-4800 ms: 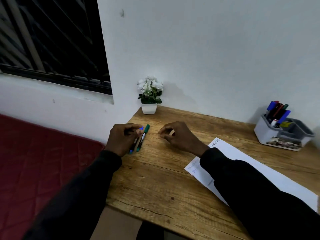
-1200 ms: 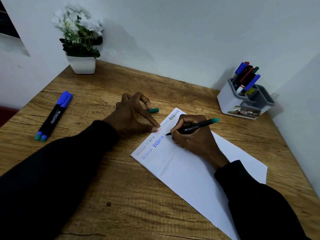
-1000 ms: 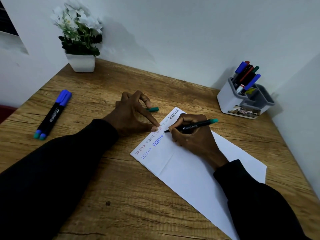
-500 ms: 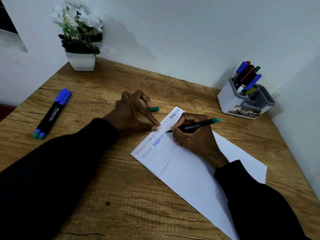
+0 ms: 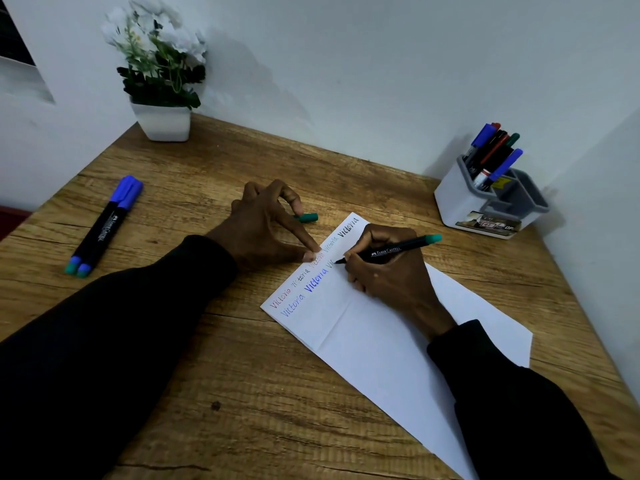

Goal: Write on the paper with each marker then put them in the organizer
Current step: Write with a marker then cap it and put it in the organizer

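Just inside paper [image 5: 381, 344] edge, green marker [image 5: 398, 250].

The paper [image 5: 381, 341] lies on the table [image 5: 242, 393], running from its middle toward five o'clock. The right hand [image 5: 388, 271] rests on the sheet's far end holding a marker [image 5: 391, 251], and the left hand [image 5: 266, 230], holding a cap [image 5: 308, 218], touches that end from nine o'clock. From there, a pair of markers [image 5: 104, 226] lies side by side, touching, at nine, the potted plant [image 5: 162, 123] stands at eleven, and the organizer [image 5: 460, 202], with more markers in it, stands at two.

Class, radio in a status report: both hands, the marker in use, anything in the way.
Right hand grips green marker, tip on paper. Left hand pins paper, pinches cap. Nothing blocking.
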